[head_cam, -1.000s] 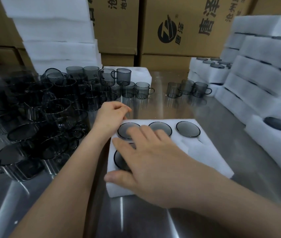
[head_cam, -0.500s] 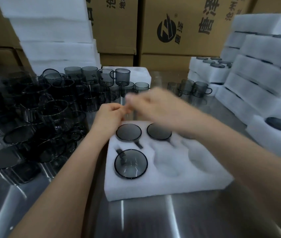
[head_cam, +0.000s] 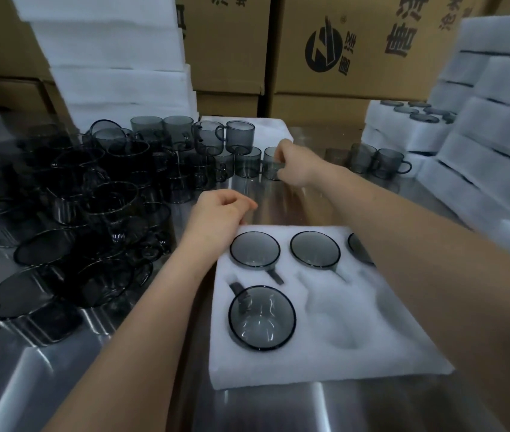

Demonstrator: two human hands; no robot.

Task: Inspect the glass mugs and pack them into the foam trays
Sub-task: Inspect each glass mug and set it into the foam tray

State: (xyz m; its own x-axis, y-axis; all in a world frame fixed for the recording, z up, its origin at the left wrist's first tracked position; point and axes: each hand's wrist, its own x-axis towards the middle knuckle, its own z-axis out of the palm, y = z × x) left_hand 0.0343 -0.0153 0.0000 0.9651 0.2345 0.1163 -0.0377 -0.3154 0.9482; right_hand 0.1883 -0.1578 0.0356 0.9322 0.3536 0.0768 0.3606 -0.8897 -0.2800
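**Item:** one smoke-grey glass mug with side handle (head_cam: 268,168). It stands upright on the stainless steel bench (head_cam: 278,410), beyond the far edge of the white six-pocket foam tray (head_cam: 310,369), at the right end of a short row of like mugs. The right hand (head_cam: 297,165) is on it, its fingers curled round the mug's right side and pinching it. Whether they have the rim or the handle I cannot make out.

**Handling, as I judge it:** stiff, smooth, probably slippery, and quick to chip on a knock. It looks light enough for one hand. Take it by the handle or round the body and lift it straight up, clear of the neighbouring mug. Lower it mouth-up with the handle in the pocket's slot.

**Tray contents:**
- Far row: three seated mugs (head_cam: 255,249), the rightmost half hidden by the right forearm.
- Near row, left: one near-left mug (head_cam: 262,316).
- Near row, middle: the near-middle pocket (head_cam: 341,313) is empty, and the one to its right looks empty too.

**Left hand** (head_cam: 219,213): at the tray's far-left corner, fingers loosely curled. I cannot tell whether it grips the foam or only rests against it.

**Surroundings, placed from the tray:**
- Left: a dense crowd of loose grey mugs (head_cam: 91,213).
- Beyond the far-right corner: three stray mugs (head_cam: 372,160).
- Right: stacks of filled foam trays (head_cam: 497,166).
- Beyond the far left: piled white foam slabs (head_cam: 116,73).
- Behind everything: brown printed cartons (head_cam: 356,51).
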